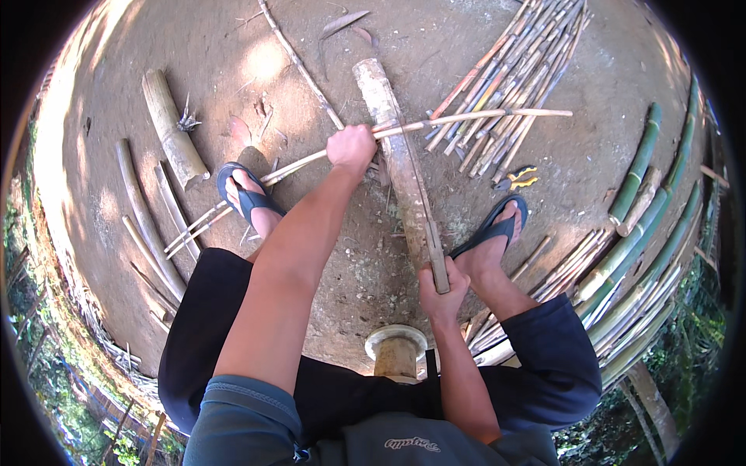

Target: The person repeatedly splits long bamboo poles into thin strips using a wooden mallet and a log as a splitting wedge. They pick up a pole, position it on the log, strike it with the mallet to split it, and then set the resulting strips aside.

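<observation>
**Splitting a bamboo strip over the log, blade held low**

Seated on bare earth, you hold a long thin bamboo strip (435, 122) across a pale log (392, 140) that lies lengthwise between your sandalled feet. Your left hand (351, 149) is closed in a fist round the strip just left of the log, fingers curled tight and pressed together. Your right hand (441, 289) wraps the wooden handle of a long knife (423, 206) near your right foot, fingers folded about the grip; the blade runs away from you along the log toward the strip.

The strip stretches from near your left foot, far out to the right, over a fan of finished strips (505, 85) lying beyond the log.

To do this step well, keep the strip bedded on the log so it cannot roll, and keep your left fist back from the blade's line. Let the edge follow the grain rather than forcing it sideways; a twisted blade would likely run out and thin the strip. Green bamboo poles (645, 225) lie stacked to your right, and split pieces (148, 225) to your left.
</observation>
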Motion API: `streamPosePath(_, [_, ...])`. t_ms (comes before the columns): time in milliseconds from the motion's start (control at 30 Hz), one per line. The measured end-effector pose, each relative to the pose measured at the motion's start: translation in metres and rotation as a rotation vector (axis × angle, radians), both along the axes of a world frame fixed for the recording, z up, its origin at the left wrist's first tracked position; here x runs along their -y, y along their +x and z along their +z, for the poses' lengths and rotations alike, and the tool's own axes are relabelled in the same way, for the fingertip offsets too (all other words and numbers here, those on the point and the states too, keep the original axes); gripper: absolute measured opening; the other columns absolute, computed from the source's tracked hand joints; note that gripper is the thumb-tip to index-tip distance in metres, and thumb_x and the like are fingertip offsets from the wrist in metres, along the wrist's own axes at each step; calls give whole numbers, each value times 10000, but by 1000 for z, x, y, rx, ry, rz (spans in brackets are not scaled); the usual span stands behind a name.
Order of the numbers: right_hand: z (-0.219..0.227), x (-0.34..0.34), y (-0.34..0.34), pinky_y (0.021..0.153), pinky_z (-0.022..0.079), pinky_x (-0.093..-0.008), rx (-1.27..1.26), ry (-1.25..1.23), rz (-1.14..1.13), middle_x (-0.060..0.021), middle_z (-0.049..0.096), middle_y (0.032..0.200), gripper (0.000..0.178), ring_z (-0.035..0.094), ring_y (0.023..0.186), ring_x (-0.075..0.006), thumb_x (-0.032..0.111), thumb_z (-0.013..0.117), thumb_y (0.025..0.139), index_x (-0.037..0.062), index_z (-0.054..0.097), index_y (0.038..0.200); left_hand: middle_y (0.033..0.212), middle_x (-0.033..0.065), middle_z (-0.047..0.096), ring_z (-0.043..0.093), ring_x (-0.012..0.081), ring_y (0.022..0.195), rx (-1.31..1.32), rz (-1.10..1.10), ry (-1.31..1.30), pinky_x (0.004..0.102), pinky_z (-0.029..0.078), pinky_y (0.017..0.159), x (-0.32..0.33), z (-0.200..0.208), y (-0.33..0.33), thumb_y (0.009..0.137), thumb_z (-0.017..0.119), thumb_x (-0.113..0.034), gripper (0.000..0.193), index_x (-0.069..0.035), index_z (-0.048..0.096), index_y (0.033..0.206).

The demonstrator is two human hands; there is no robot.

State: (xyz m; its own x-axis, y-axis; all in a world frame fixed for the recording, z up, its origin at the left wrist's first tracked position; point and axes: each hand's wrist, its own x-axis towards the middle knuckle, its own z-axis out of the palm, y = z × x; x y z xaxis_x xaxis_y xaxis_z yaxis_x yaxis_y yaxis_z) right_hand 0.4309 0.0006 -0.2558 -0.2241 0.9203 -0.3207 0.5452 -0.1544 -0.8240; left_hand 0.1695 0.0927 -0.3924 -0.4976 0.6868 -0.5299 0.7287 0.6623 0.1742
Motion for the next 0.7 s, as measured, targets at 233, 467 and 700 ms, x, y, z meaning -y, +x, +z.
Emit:
streamPosePath(233, [11, 13, 10, 473, 422, -265, 20, 27, 11, -45, 533, 537, 58, 502, 468, -69, 34, 661, 762, 4, 615, 744, 893, 193, 722, 720, 353, 821, 0, 24, 2, 448, 578, 728, 2, -10, -2, 870, 531, -162, 236, -73, 740, 933])
streamPosePath(467, [-2, 1, -9, 478, 428, -255, 21, 56, 5, -47, 544, 551, 55, 507, 486, -59, 31, 658, 759, 6, 612, 745, 885, 196, 724, 725, 346, 824, 8, 30, -8, 432, 585, 731, -1, -1, -3, 857, 542, -153, 235, -62, 748, 923])
streamPosePath(700, [3, 0, -13, 471, 429, -256, 17, 41, -30, -44, 530, 526, 53, 496, 476, -51, 34, 657, 755, 7, 615, 736, 881, 206, 722, 725, 350, 832, 27, 40, 2, 438, 581, 753, -3, 0, -3, 859, 537, -150, 237, -56, 753, 887])
